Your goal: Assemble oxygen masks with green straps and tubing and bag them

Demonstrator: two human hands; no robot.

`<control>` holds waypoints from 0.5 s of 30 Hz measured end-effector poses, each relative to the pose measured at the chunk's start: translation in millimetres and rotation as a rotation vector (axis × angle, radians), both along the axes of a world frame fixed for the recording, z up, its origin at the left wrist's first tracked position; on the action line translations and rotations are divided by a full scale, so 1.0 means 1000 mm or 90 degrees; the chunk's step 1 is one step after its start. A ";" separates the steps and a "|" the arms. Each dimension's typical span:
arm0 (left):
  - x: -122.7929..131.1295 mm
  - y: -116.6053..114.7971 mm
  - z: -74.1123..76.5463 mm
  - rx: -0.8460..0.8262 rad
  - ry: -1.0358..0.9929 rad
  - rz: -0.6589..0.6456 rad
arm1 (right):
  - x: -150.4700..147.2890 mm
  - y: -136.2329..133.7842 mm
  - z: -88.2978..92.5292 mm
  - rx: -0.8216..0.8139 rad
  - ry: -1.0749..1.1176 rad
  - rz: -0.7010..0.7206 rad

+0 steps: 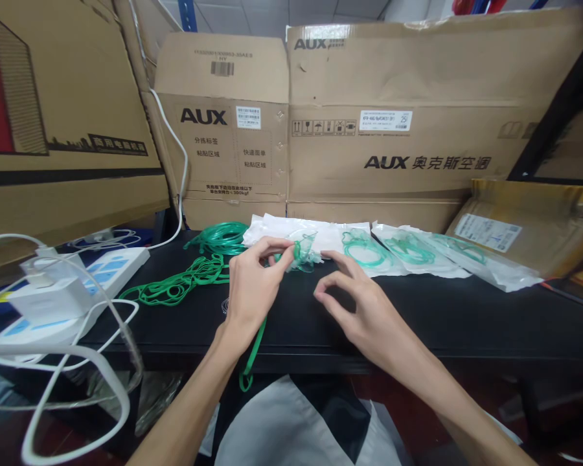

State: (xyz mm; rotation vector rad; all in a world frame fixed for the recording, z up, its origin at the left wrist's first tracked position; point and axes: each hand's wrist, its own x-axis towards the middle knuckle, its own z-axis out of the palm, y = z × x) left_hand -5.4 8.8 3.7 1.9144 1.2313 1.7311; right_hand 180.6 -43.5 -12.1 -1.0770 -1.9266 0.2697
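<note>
1. Left hand [252,279], just left of centre on my feed: thumb and fingers pressed together, gripping a green strap [297,249] that pokes out at the fingertips.
2. Below that same hand I've got a green length [257,346] dangling past the table's front edge, finishing in a small loop; the palm covers whatever links it to the pinched bit.
3. Right hand [362,299], right of centre: fingers curled, thumb well clear of them, nothing that I can see in the grasp.
4. Between the two, mid-frame, sits a clear plastic piece [309,241], right up against the left fingertips. Whether the pinch takes it in too, I can't make out.
5. Behind it, a white wrapper [267,225] lies flat on the black table [466,317].
6. Swinging right, I count three packets with pale green tubing: one packet [366,249] behind the right hand, a second packet [412,248] beside it, a third packet [508,275] farthest right.
7. Over to the left, coiled green tubing [218,237], and in front of it a tangle of green straps [179,283].
8. Far left, a white power strip [119,264]; across the back, cardboard boxes [340,77] marked AUX.
</note>
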 end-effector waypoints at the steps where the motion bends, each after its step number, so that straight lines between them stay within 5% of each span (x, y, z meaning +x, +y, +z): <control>1: 0.003 -0.001 0.000 -0.007 -0.002 -0.029 | 0.002 0.003 0.001 -0.015 0.073 0.001; 5: 0.017 -0.008 -0.003 -0.043 -0.032 -0.172 | 0.009 0.012 0.004 -0.144 0.404 0.056; 8: 0.027 -0.017 -0.003 -0.049 -0.009 -0.224 | 0.012 0.010 0.010 -0.238 0.481 0.131; 15: 0.031 -0.028 0.000 -0.035 0.154 -0.206 | 0.024 0.000 0.031 -0.149 0.529 0.139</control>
